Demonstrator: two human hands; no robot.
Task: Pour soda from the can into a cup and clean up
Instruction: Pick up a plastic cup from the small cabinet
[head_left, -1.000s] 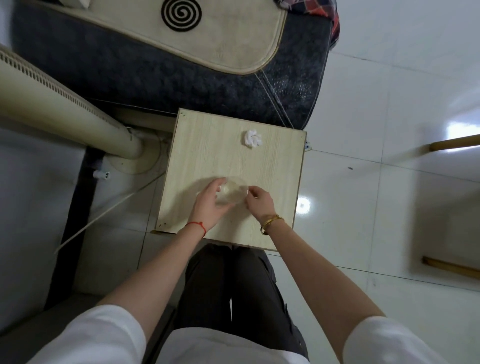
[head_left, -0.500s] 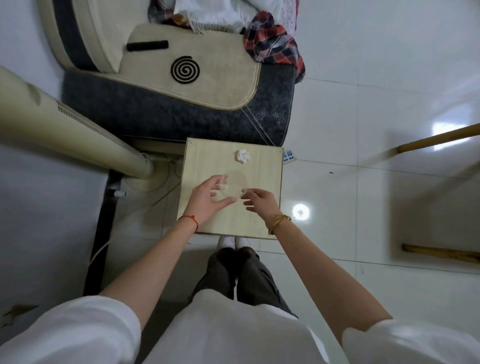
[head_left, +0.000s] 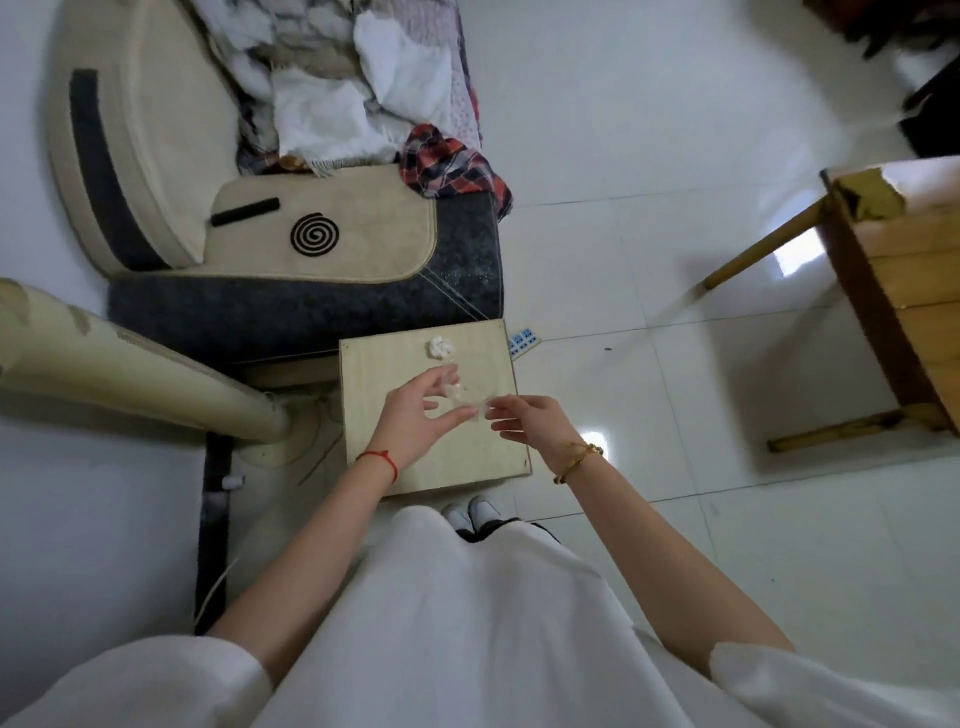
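1. Far left, we see a cream cylindrical column (head_left: 130, 374) lying across the view; its upper end is cut off by the frame edge, and we cannot tell what appliance it belongs to.
2. Beside it stands one sofa (head_left: 311, 296) with a dark grey base and a beige seat pad (head_left: 322, 228) bearing a spiral mark; a pile of clothes (head_left: 363, 104) lies heaped on it, too jumbled for us to count.
3. Our left hand (head_left: 415, 421), with a red string at the wrist, curls its thumb and fingers around one clear plastic cup (head_left: 465, 392) above the small wooden table (head_left: 379, 364).
4. The cup is transparent and blurred; we cannot tell whether it holds any liquid, nor whether it touches the tabletop.
5. One crumpled white tissue (head_left: 439, 347) lies on the table near its far edge, apart from the cup.
6. Our right hand (head_left: 535, 421), with a gold bracelet (head_left: 579, 460) at the wrist, pinches the cup's near rim with its fingertips.
7. Two white shoe tips (head_left: 470, 512) peek out below the table, mostly hidden by our white shirt (head_left: 467, 623).
8. Just past the table's far right corner, one small blue-and-white item (head_left: 523, 342) lies on the tiled floor (head_left: 675, 519), too small to identify.
9. Far right, one wooden piece of furniture (head_left: 893, 301) is cut off by the frame.
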